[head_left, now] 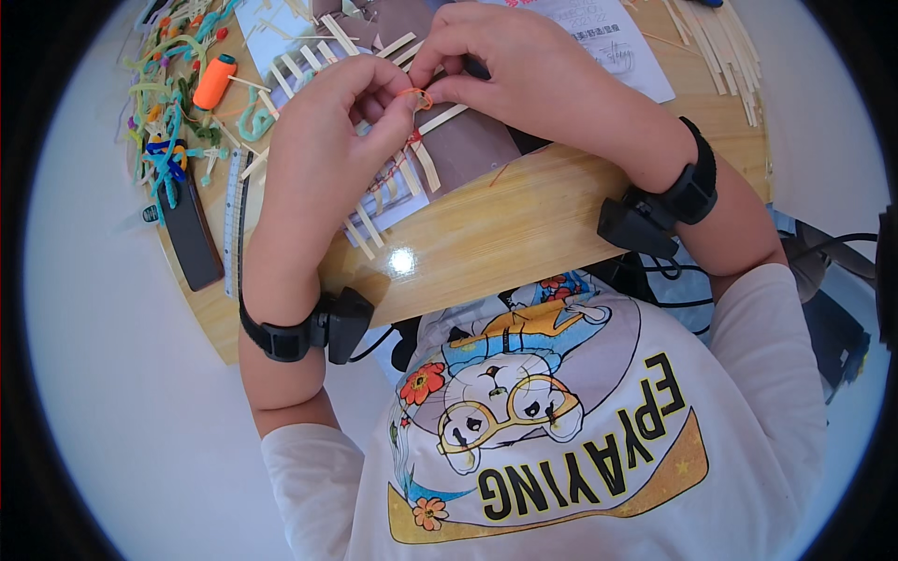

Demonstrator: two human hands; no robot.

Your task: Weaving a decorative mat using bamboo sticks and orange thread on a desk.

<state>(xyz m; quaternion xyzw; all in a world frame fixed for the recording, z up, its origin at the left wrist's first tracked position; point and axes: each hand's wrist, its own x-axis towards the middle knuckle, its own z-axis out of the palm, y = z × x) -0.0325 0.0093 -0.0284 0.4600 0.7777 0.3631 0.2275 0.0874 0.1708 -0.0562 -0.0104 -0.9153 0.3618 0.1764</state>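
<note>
My left hand (327, 131) and my right hand (510, 70) meet over the far part of the table. Between them runs a loop of orange thread (421, 97), pinched by the thumb and fingertips of each hand. Directly beneath lies a lattice of thin pale wooden sticks (426, 166), partly covered by my hands. Red-orange thread (414, 137) is wound round a stick joint just below my fingertips. More crossed sticks stick out past my left hand on both sides.
An orange thread spool (215, 82) sits at the left by a heap of coloured fuzzy wires (164, 93). Nearer are a dark phone (192, 234) and a clear ruler (232, 224). Loose sticks (725, 56) lie far right, beside a printed paper sheet (622, 51).
</note>
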